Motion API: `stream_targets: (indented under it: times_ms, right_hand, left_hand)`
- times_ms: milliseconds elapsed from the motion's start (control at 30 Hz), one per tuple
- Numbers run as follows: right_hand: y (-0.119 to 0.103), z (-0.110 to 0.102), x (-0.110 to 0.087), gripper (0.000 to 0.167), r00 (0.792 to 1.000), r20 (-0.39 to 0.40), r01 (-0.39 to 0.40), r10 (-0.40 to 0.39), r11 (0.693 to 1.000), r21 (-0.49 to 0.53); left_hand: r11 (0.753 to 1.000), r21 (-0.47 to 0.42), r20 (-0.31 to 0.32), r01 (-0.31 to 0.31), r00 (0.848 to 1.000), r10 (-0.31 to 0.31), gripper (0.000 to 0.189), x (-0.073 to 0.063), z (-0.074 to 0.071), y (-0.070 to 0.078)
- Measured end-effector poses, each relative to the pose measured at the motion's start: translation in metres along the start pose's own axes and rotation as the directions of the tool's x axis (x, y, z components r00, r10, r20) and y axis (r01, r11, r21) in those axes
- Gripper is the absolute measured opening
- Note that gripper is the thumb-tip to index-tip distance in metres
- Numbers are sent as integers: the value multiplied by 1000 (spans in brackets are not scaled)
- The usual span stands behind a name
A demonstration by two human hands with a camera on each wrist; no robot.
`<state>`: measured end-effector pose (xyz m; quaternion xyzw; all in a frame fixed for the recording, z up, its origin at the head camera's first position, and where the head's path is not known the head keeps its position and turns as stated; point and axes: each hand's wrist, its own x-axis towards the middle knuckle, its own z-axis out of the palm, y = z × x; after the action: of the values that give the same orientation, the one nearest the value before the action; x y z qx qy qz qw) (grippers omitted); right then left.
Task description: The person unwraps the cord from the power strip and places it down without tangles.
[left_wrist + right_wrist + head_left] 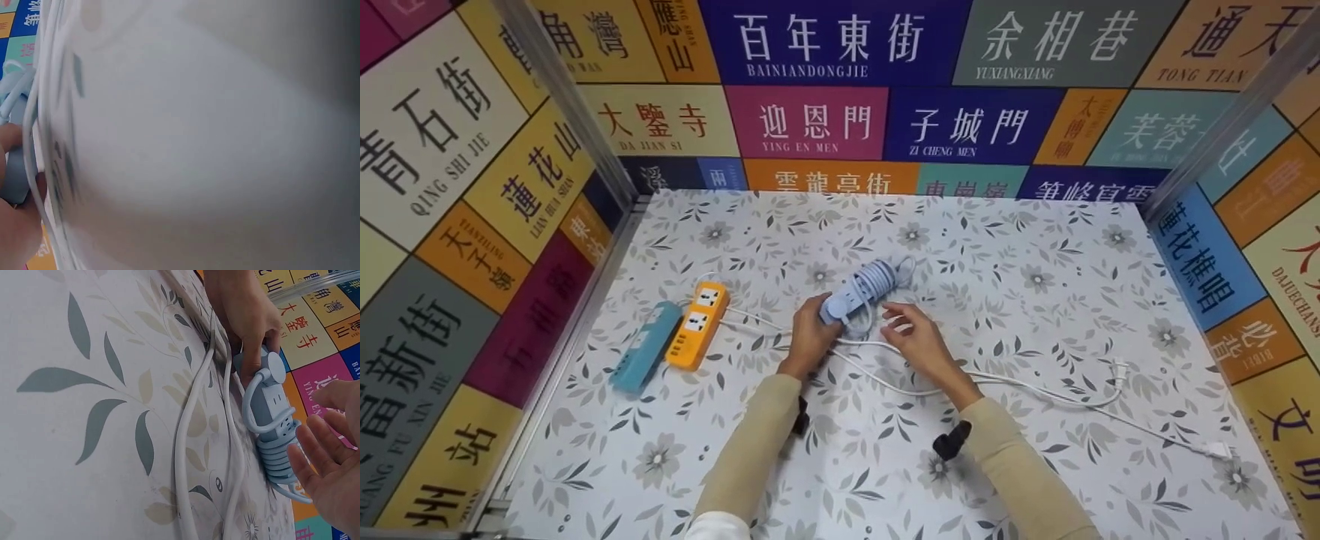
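A light blue power strip (849, 298) has its own cord wound in tight coils around its far half. Its near end is gripped by my left hand (808, 334), thumb on one side and fingers on the other. In the right wrist view, a loop of cord (250, 405) runs from the coils to a round plug at the gripped end. My right hand (916, 341) hovers to the right of the strip, apart from it, its fingers loosely bent and holding nothing. The left wrist view catches only part of the left hand (19, 233) on the strip.
Left of the hands lie an orange power strip (699, 326) and a teal power strip (646, 349), side by side. White cords (885, 384) cross the table beneath my hands, ending in plugs (1215, 448) at the right. Sign-printed panels (806, 124) border the flowered tabletop (1035, 292).
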<state>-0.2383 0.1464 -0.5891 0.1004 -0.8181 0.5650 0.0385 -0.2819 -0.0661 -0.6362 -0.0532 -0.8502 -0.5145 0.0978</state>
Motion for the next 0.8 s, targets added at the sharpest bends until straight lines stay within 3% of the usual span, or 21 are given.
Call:
stream_targets:
  times_ms: [200,333,600,800]
  right_hand:
    - [-6,-4,2,40,998,36,50,-49,998,-28]
    - [-15,-6,4,41,994,43,100,-98,994,-51]
    - [-44,-3,2,39,966,54,259,-254,960,-108]
    - [-62,-5,-2,39,962,106,268,-253,949,-168]
  left_hand:
    - [996,-88,5,8,1000,-8,49,-2,-5,6]
    - [996,-86,27,-20,999,22,48,-7,-9,14]
    - [990,-43,21,-133,991,134,47,-25,-11,34]
    - [975,-46,-12,-217,976,217,45,-34,-13,52]
